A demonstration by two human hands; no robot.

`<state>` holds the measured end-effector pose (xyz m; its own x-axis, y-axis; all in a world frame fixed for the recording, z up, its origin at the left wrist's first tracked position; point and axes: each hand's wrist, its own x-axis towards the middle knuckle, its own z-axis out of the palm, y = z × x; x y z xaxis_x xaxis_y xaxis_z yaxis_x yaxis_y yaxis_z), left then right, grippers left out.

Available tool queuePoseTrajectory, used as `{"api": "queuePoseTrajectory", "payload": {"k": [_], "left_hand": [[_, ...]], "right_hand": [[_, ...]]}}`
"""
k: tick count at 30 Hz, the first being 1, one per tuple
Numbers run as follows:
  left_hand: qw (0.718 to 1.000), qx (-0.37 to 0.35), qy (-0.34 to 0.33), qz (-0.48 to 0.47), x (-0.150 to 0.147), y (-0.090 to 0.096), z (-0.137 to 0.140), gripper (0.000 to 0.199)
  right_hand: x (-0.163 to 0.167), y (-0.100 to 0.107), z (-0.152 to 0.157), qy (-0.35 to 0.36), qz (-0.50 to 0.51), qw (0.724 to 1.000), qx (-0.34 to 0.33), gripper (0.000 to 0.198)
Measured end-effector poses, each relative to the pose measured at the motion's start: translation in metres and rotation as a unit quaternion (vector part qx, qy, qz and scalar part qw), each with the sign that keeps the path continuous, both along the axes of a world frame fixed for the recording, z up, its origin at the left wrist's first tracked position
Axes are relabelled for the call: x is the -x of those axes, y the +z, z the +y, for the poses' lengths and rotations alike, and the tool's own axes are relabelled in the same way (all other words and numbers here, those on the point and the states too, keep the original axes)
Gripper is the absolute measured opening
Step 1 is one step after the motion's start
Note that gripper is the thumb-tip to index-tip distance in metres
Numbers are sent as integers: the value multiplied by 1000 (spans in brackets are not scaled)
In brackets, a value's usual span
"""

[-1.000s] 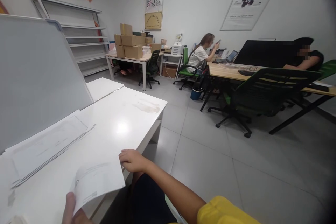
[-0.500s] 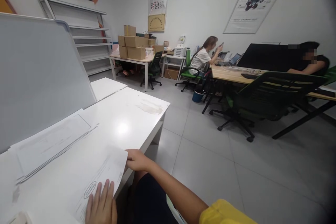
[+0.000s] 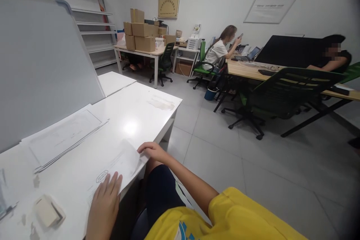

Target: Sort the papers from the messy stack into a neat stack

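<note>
Head view, boxes (image 3: 140,32) shut, hands (image 3: 105,200) on sheet (image 3: 120,165)

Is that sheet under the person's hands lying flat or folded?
Flat. The sheet lies spread on the white table, the left hand pressing its near end and the right hand on its far corner.

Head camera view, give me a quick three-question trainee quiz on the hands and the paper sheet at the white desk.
1. True or false: the left hand lies flat on the paper sheet.
2. Which part of the sheet does the right hand touch? A) its right edge B) its middle C) its round stamp
3. Fill in: beside the left hand on the white desk lies a small pale ____.

Key: 1 true; 2 A; 3 block, probably a stamp or an eraser.
</note>
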<state>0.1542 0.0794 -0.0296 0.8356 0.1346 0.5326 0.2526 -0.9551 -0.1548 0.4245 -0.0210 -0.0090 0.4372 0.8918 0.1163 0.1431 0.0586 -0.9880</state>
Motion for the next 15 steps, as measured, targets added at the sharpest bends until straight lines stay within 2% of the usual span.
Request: {"api": "queuePoseTrajectory", "payload": {"k": [2,4,7,11,13,15], "left_hand": [[1000,8,-9,-17,6,-2,-8,55],[999,16,-9,-29,11,-3,-17,65],[999,21,-16,-29,14,-4,-33,72],[999,22,-28,-16,18,-8,-43,73],[999,31,-25,-9,21,-11,-42,76],[999,44,-11,-6,24,-13,-39,78]], "right_hand": [[3,-4,-5,-95,75,992,31,22],[7,-6,-11,-127,112,983,67,18],[12,-5,-22,-88,121,980,130,25],[17,3,-28,-53,118,969,209,44],[20,4,-24,-46,126,970,201,60],[23,4,-16,-19,146,975,164,67]]}}
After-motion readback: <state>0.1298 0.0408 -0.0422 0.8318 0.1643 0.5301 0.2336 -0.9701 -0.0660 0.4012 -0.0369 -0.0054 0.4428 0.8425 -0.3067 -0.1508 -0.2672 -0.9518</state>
